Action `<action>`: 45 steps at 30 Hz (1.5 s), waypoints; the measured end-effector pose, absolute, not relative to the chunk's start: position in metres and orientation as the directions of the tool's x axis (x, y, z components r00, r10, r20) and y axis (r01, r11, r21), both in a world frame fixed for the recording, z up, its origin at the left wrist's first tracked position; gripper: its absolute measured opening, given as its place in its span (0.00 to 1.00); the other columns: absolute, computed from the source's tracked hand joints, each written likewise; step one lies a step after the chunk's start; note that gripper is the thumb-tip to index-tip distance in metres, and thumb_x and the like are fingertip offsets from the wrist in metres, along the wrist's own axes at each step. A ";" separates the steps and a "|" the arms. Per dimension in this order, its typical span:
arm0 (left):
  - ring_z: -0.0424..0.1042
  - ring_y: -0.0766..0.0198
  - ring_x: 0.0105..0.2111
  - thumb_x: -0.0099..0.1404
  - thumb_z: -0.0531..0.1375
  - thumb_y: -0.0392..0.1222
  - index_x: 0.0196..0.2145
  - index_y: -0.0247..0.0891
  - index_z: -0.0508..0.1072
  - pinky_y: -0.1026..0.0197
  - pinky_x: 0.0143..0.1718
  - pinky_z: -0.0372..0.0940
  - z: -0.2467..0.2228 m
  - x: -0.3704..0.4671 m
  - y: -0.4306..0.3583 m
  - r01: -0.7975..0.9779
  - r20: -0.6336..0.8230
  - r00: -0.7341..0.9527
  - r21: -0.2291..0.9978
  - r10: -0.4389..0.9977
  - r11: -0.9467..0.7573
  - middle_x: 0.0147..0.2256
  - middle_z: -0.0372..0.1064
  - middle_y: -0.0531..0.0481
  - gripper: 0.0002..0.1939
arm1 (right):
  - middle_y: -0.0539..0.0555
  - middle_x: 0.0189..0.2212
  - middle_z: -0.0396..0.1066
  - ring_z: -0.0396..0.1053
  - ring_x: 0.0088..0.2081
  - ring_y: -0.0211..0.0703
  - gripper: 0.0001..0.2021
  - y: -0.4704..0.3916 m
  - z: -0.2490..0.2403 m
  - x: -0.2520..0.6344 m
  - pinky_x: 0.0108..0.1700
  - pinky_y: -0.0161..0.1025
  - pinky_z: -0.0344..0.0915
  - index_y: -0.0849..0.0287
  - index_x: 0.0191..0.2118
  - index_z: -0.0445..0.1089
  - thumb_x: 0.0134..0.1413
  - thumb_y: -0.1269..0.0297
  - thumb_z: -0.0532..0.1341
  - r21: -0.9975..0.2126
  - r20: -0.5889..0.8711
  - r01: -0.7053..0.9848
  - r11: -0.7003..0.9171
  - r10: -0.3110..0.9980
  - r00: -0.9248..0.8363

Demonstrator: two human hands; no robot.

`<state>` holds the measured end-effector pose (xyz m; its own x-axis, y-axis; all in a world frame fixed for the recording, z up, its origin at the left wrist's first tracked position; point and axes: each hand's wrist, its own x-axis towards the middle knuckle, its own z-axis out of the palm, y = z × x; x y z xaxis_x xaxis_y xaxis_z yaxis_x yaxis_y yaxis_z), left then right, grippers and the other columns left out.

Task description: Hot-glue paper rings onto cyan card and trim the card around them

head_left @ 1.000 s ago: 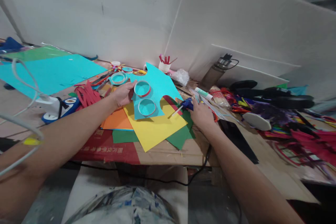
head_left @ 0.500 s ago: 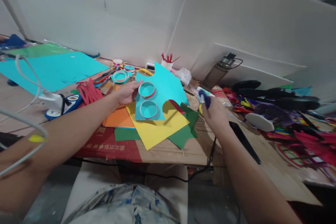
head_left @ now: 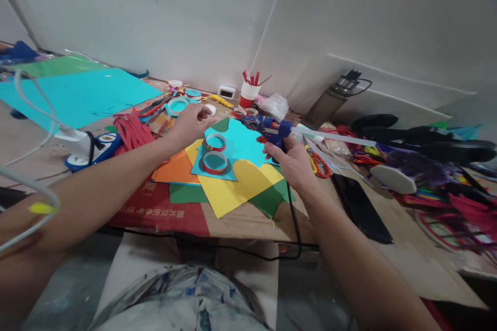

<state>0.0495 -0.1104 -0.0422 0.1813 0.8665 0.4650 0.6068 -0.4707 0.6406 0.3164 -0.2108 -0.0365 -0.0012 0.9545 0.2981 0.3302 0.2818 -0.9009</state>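
My right hand (head_left: 289, 158) is wrapped round a blue glue gun (head_left: 274, 128), whose long pale glue stick points right and whose nozzle points left. My left hand (head_left: 194, 120) hovers above the paper with its fingers curled beside a small white round piece (head_left: 210, 109); whether the fingers touch it is unclear. Below lies a cut turquoise sheet (head_left: 244, 139) with two red-rimmed paper rings standing on it, a rear ring (head_left: 215, 149) and a front ring (head_left: 215, 170). Under it are yellow paper (head_left: 229, 194), orange paper (head_left: 174, 168) and green paper (head_left: 188, 195).
Red-handled scissors (head_left: 322, 166) and a black phone (head_left: 361, 209) lie on the right. Behind stand a paper cup with red sticks (head_left: 248, 94) and a dark bottle (head_left: 330, 103). A white plug (head_left: 73, 143) and cables are at left; a black cord hangs at the front edge.
The turquoise sheet has been lowered onto the papers and let go by my left hand. My right hand has lifted the glue gun and brought it left over the sheet.
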 end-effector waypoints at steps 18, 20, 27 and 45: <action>0.71 0.46 0.52 0.52 0.74 0.59 0.54 0.38 0.76 0.51 0.52 0.66 -0.049 0.046 -0.153 0.647 0.086 0.676 0.407 0.732 -0.645 0.50 0.72 0.40 0.36 | 0.55 0.36 0.79 0.68 0.28 0.39 0.14 -0.190 -0.044 0.308 0.31 0.41 0.67 0.57 0.40 0.73 0.53 0.52 0.66 -0.891 0.323 0.320 0.321 0.945 -0.048; 0.71 0.46 0.52 0.53 0.73 0.59 0.54 0.39 0.76 0.51 0.52 0.66 -0.056 0.052 -0.153 0.638 0.123 0.659 0.431 0.742 -0.638 0.51 0.72 0.40 0.35 | 0.55 0.36 0.78 0.69 0.29 0.40 0.15 -0.189 -0.046 0.313 0.33 0.41 0.67 0.56 0.41 0.73 0.54 0.51 0.65 -0.894 0.303 0.336 0.298 0.952 -0.039; 0.69 0.43 0.53 0.52 0.73 0.62 0.52 0.36 0.77 0.47 0.54 0.66 -0.070 0.060 -0.149 0.631 0.221 0.600 0.459 0.769 -0.625 0.50 0.71 0.38 0.37 | 0.54 0.32 0.77 0.70 0.31 0.41 0.13 -0.194 -0.048 0.320 0.33 0.41 0.68 0.56 0.39 0.73 0.55 0.52 0.65 -0.890 0.267 0.371 0.265 0.963 -0.046; 0.68 0.46 0.52 0.53 0.72 0.63 0.52 0.42 0.79 0.46 0.55 0.62 -0.074 0.060 -0.145 0.588 0.252 0.596 0.510 0.762 -0.628 0.48 0.71 0.42 0.34 | 0.56 0.39 0.80 0.74 0.39 0.52 0.20 -0.207 -0.037 0.340 0.38 0.46 0.70 0.56 0.52 0.76 0.60 0.50 0.63 -0.706 0.329 0.619 0.344 0.933 -0.143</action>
<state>0.0595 -0.1447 -0.0740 0.5959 0.7623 0.2525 0.5875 -0.6282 0.5100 0.3396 -0.2067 -0.0370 -0.1431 0.9334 0.3291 0.6186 0.3439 -0.7064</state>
